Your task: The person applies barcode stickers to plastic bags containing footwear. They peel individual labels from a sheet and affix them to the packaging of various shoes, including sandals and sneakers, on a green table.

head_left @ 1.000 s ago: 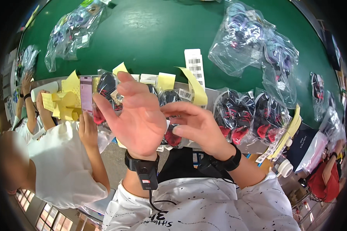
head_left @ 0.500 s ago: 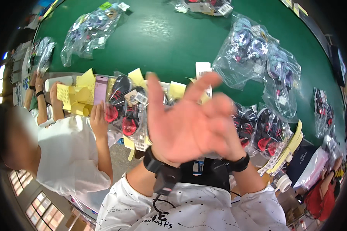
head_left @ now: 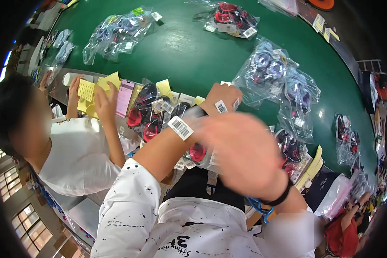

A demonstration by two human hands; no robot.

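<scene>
My left arm reaches across in front of me, with a white barcode sticker (head_left: 181, 127) on the forearm. More small barcode stickers (head_left: 220, 106) lie on the back of my left hand (head_left: 217, 95), which is closed like a fist with its fingers curled out of sight. Smeared by motion, my right hand (head_left: 241, 150) is held over the left forearm near the wrist; its fingers cannot be made out. Below the hands, black and red shoes (head_left: 198, 151) in clear plastic bags are partly covered. Another bagged black and red pair (head_left: 290, 146) lies to the right.
At left a co-worker's hands (head_left: 105, 103) handle yellow sticker sheets (head_left: 90, 91) beside a pink-screened phone (head_left: 124, 98). Bagged light-blue footwear (head_left: 271, 64) lies on the green table (head_left: 180, 51). Yellow strips (head_left: 309, 172) and a dark bag (head_left: 322, 189) stand at right, near a person in red (head_left: 339, 230).
My left hand has turned from palm up with fingers spread to back up and closed, reaching farther forward. My right hand has come over the left forearm. The head view has shifted slightly.
</scene>
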